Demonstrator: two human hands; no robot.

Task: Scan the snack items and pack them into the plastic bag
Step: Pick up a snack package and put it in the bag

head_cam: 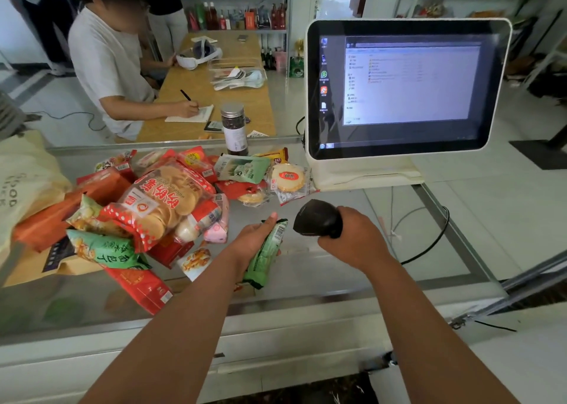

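the glass counter (337,284) lies bare on the near side and to the right, up to its metal edge. the till screen (408,87) stands at the far right and the snack pile (165,201) crowds the left. the left hand (254,241) holds a green snack packet (264,259) just above the glass, thumb on top and fingers curled beneath. its long axis runs near-to-far, barcode end tipped right toward the black scanner (317,219), which sits close beside it but apart. the right hand (356,238) has its fingers wrapped round the scanner.

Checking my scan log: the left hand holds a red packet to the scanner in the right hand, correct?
No: the head view shows the packet in the left hand is green, not red. It is held to the scanner in the right hand.
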